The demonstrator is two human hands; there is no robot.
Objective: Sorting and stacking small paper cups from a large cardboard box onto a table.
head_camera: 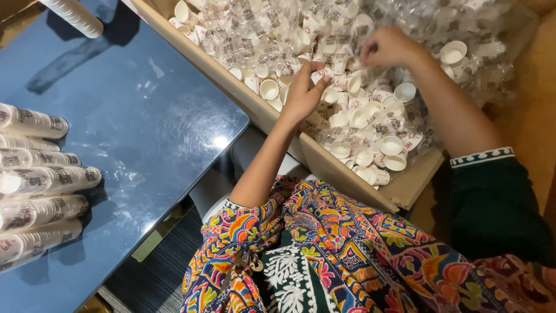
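A cardboard box (324,165) lies in front of me, full of small white paper cups (370,124) under loose clear plastic. My left hand (302,93) reaches into the box near its long edge and pinches one small white cup (318,74) between thumb and fingers. My right hand (388,47) is farther in, fingers curled down onto the cups and plastic; what it grips is hidden among them.
A glossy blue table (145,127) stands to the left. Several sleeves of stacked cups in plastic (40,179) lie at its left edge. Another stack of cups (72,14) pokes in at the top left. My patterned cloth (347,255) covers my lap.
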